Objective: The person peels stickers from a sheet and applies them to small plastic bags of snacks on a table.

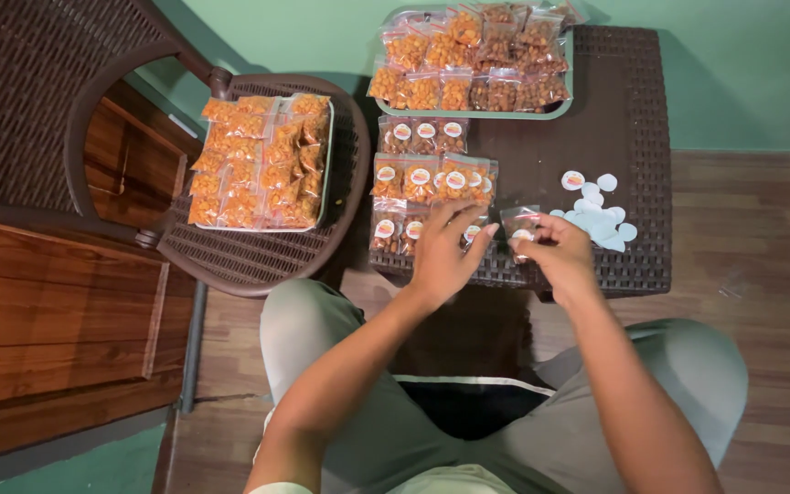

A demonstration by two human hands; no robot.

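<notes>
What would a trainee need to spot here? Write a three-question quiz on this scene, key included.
1. True or false: the tray of orange snack packets rests on the chair.
2. What lies on the table just right of the right hand?
A. scissors
B. loose round stickers
C. a tape roll
3. Which packets already carry a round sticker: those in the far tray, or the rows nearer the person?

Key
1. True.
2. B: a pile of loose round stickers.
3. The nearer rows. The left hand rests over them, while the right hand pinches a small clear packet.
</notes>
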